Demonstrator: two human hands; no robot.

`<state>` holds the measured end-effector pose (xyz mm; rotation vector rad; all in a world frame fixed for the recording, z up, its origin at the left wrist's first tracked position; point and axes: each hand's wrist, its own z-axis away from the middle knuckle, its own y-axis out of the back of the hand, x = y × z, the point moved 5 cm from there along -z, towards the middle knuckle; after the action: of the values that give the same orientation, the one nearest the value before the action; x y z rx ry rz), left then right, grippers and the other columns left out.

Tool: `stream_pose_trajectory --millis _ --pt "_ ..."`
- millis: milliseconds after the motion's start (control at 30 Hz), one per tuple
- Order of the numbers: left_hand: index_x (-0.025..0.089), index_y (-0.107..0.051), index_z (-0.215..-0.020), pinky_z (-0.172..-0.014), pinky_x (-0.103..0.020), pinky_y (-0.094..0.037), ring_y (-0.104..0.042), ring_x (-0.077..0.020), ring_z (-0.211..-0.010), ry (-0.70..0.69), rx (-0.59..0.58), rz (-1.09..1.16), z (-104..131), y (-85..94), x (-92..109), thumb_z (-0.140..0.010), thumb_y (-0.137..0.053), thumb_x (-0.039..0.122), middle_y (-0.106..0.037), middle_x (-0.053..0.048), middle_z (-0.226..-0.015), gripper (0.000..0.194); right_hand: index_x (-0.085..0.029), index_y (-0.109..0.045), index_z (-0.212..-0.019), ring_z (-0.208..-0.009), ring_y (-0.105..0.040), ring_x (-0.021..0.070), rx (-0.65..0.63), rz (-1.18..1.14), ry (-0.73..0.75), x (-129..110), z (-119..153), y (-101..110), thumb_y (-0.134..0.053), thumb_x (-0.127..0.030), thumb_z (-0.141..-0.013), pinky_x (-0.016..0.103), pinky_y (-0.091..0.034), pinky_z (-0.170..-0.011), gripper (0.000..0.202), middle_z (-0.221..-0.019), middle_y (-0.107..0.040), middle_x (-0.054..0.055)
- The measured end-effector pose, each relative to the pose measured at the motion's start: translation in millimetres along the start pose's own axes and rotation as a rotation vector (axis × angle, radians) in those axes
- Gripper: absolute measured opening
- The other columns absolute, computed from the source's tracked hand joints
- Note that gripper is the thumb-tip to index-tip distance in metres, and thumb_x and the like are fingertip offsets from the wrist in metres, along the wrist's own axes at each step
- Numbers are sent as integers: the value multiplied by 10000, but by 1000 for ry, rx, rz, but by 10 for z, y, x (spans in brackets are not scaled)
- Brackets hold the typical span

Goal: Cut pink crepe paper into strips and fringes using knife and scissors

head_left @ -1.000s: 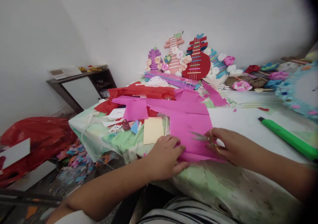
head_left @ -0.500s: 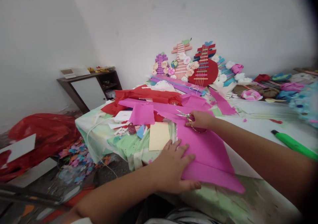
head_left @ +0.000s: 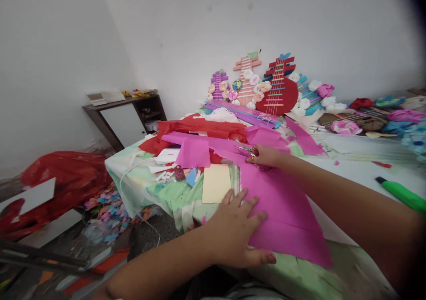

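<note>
A large sheet of magenta crepe paper [head_left: 286,215] lies over the near part of the table. My left hand [head_left: 234,229] rests flat on its left edge, fingers spread. My right hand [head_left: 262,155] is closed around gold-handled scissors [head_left: 246,149] near the sheet's far edge. The blades point left, slightly parted, just above the magenta paper. Left of the sheet lies a cream rectangle of card [head_left: 216,183], close to my left fingertips. A smaller magenta piece [head_left: 195,153] lies beyond it.
Red paper [head_left: 199,129] is heaped toward the back. Decorated instrument-shaped crafts [head_left: 279,91] lean against the wall. A green cutter [head_left: 399,193] lies at right on white board. A low cabinet [head_left: 123,122], a red plastic bag [head_left: 66,171] and paper scraps [head_left: 109,211] are at left.
The scissor blades have come closer together, and my right hand has shifted slightly. The near fold of the magenta sheet now lies flatter. My view has turned a little to the left.
</note>
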<state>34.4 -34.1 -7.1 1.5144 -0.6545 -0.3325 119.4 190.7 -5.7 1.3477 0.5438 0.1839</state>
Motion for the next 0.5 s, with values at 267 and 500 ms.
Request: stream_pose_trajectory --millis 267,500 --pt "210 -348 -1290 -988 -601 -115 -189 -369 -1269 -13 -41 15 -11 -8 3 -723 -309 700 -287 -150 -1377 750 -183 -520 -841 -581 -523 145 -19 -37 15 -60 -57 -21 -523 -659 -586 246 -341 -494 540 -736 -591 36" --pt "213 -354 -1288 -976 -629 -102 -124 -387 -1280 20 -24 36 38 25 -30 -725 -291 703 -241 -159 -1394 749 -155 -526 -926 -750 -535 186 220 53 -59 196 280 601 -460 -605 -682 259 -352 -608 516 -877 -594 98"
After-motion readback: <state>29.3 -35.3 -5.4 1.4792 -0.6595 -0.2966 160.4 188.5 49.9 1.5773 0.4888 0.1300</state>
